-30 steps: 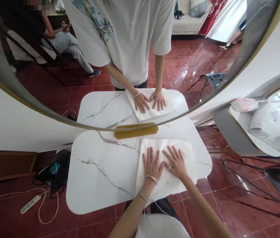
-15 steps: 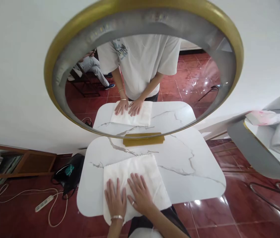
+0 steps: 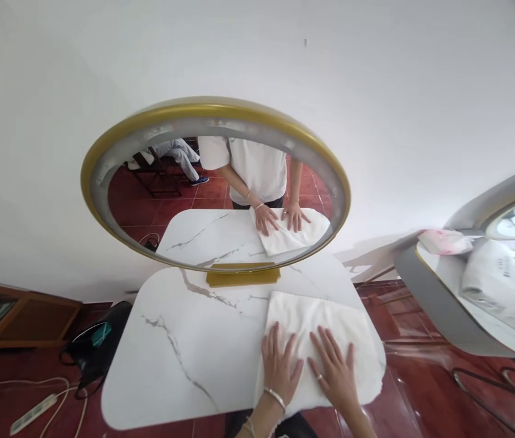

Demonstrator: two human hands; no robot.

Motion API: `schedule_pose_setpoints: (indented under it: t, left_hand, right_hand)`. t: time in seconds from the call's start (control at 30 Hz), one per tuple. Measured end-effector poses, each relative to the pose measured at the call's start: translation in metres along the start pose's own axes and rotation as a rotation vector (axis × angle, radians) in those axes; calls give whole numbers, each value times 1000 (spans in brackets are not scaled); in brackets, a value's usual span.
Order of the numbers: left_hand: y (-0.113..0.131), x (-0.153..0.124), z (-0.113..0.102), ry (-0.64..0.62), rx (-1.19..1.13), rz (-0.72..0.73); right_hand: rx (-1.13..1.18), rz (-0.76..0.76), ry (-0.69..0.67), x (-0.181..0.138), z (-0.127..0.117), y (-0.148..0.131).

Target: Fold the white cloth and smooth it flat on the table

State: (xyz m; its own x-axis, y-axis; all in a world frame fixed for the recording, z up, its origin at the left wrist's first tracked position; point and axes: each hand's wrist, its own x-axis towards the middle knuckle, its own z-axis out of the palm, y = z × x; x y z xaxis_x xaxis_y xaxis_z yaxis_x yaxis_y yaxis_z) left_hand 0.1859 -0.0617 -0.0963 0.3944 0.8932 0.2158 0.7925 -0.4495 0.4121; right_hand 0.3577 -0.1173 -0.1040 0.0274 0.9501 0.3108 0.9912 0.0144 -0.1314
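Note:
A folded white cloth [image 3: 321, 313] lies on the right part of the marble-patterned white table [image 3: 157, 365], reaching to its right and front edges. My left hand [image 3: 281, 365] presses flat on the cloth's left side, fingers spread, with a silver bangle at the wrist. To its right, my right hand [image 3: 336, 368] also rests palm down on the cloth, fingers apart and a ring on one finger. Behind the table, a gold-rimmed oval mirror [image 3: 221, 188] reflects both hands and the cloth.
At right stands another table [image 3: 435, 292] bearing a pink-and-white tissue pack [image 3: 444, 241] and a white cloth bundle [image 3: 504, 286]. A black bag [image 3: 102, 340], a power strip [image 3: 33, 413] and cables lie on the red tiled floor at left, near a wooden cabinet [image 3: 38, 319].
Both hands and the cloth have slid right across the table, from its front middle to its right side. The head view has shifted, and more of the mirror's top shows.

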Motion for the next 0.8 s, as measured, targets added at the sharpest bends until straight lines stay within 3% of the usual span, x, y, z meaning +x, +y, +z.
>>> schedule_pose_setpoints:
  t: [0.13, 0.2, 0.3, 0.37, 0.47, 0.63, 0.7, 0.8]
  left_hand:
    - [42, 68, 15, -19, -173, -349]
    - [54, 100, 9, -118, -247, -450]
    - [62, 133, -8, -345, -186, -482]
    - [63, 146, -20, -452, -115, -427]
    - [63, 151, -35, -486, -121, -283]
    - [67, 132, -68, -538, -209, 41]
    - [71, 120, -87, -491, -195, 240]
    - [76, 105, -121, -331, -97, 478]
  right_hand:
    - [8, 72, 24, -15, -7, 49]
    - [22, 82, 28, -19, -5, 58]
    - [54, 98, 41, -20, 2, 61]
    - [83, 95, 83, -19, 7, 61]
    - [157, 72, 176, -10, 7, 60]
    - [379, 82, 226, 36, -34, 54]
    - [424, 10, 181, 60, -59, 53]
    - [582, -131, -51, 83, -93, 54]
